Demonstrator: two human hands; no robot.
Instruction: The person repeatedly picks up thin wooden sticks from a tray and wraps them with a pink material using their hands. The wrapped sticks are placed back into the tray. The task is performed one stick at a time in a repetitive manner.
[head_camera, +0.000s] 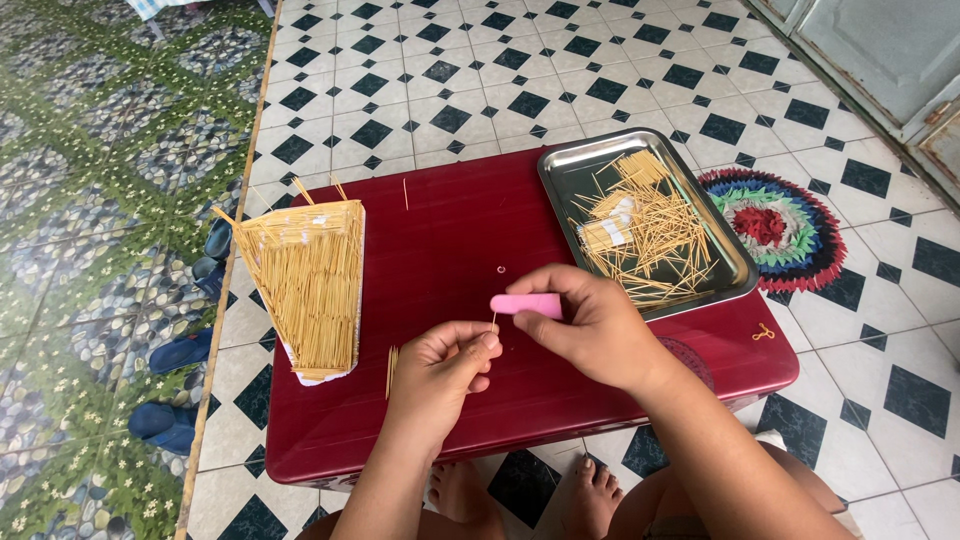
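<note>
- A low red table stands on a white floor with black diamonds.
- Left of the table lies green pebbled paving.
- Right of it lies a round rag mat; beyond, a grey door.

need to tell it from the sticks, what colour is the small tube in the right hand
Pink, a small pink tube pinched in the right hand, plain against the dark red table in the head view.

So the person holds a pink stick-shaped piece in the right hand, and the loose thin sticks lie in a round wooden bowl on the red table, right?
Not quite. The right hand does hold the pink piece, but the loose thin sticks lie in a rectangular metal tray, not a round wooden bowl. The tray sits on the red table, as the head view shows.
</note>
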